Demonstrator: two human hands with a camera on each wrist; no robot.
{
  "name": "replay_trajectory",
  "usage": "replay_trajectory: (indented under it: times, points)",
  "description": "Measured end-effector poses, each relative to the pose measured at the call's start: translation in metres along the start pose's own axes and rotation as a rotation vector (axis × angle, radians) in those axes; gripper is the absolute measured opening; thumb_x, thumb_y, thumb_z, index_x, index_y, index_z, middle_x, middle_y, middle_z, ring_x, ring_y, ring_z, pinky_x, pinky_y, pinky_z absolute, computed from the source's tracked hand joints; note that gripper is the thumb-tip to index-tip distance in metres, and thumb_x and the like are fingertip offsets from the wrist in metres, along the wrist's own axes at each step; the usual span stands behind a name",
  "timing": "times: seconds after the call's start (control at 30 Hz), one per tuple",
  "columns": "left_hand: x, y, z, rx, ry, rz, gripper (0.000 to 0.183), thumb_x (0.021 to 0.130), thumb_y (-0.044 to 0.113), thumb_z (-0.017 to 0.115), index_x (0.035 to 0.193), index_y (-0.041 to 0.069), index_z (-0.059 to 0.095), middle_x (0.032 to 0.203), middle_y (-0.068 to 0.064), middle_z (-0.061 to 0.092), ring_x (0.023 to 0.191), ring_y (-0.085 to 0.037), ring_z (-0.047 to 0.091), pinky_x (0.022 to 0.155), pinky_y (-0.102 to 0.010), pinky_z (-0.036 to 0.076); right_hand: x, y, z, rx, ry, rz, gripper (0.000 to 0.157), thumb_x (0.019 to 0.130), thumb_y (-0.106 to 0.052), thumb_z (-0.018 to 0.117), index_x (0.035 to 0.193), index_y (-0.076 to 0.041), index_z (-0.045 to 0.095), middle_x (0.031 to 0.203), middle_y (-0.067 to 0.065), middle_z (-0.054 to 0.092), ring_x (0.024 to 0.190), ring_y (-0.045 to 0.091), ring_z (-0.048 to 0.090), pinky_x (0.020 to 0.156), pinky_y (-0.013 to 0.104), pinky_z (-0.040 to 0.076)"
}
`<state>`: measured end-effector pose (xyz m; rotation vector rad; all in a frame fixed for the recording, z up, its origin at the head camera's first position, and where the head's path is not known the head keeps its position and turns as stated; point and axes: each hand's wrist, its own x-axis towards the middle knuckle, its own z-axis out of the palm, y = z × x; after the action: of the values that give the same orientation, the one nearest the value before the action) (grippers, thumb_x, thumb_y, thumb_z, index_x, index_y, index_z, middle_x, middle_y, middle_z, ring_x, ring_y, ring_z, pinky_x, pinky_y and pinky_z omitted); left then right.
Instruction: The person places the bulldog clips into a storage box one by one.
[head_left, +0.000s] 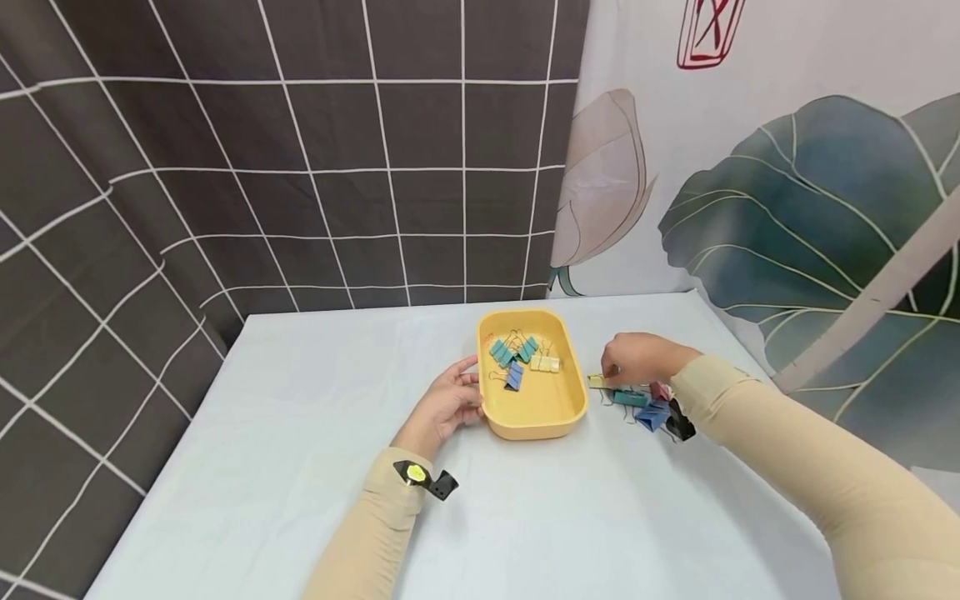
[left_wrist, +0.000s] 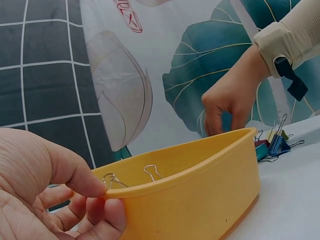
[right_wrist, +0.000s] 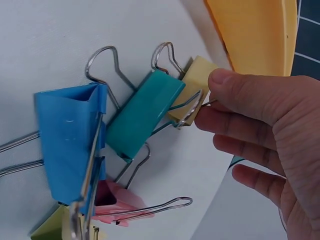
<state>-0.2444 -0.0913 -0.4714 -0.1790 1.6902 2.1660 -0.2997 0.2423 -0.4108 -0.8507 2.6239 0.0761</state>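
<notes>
A yellow tray (head_left: 564, 417) sits mid-table with several teal, blue and cream binder clips (head_left: 517, 357) inside. My left hand (head_left: 450, 400) grips the tray's left rim (left_wrist: 165, 187), thumb over the edge. Right of the tray lies a small pile of clips: teal (right_wrist: 142, 112), blue (right_wrist: 70, 140), pink (right_wrist: 117, 200) and others. My right hand (head_left: 637, 360) pinches the wire handle of a pale yellow clip (right_wrist: 197, 85) at the pile's edge nearest the tray; that clip (head_left: 596, 381) still lies on the table.
The table (head_left: 262, 433) is covered in a pale blue cloth. A dark grid-pattern curtain (head_left: 225, 167) hangs behind left, a leaf-print cloth (head_left: 787, 183) behind right. A black strap tab (head_left: 678, 421) hangs from my right wrist near the pile.
</notes>
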Motion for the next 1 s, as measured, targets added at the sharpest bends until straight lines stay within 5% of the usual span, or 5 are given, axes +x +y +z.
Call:
replay_trajectory:
  times: [1.0]
  points:
    - [-0.002, 0.002, 0.001, -0.007, -0.007, 0.000, 0.083, 0.079, -0.020, 0.056, 0.154, 0.013, 0.040, 0.123, -0.013, 0.050, 0.074, -0.015, 0.057, 0.058, -0.023, 0.055, -0.004, -0.001, -0.039, -0.141, 0.203, -0.023, 0.007, 0.089, -0.011, 0.073, 0.084, -0.013, 0.077, 0.081, -0.002, 0.071, 0.066, 0.011, 0.059, 0.070, 0.034, 0.060]
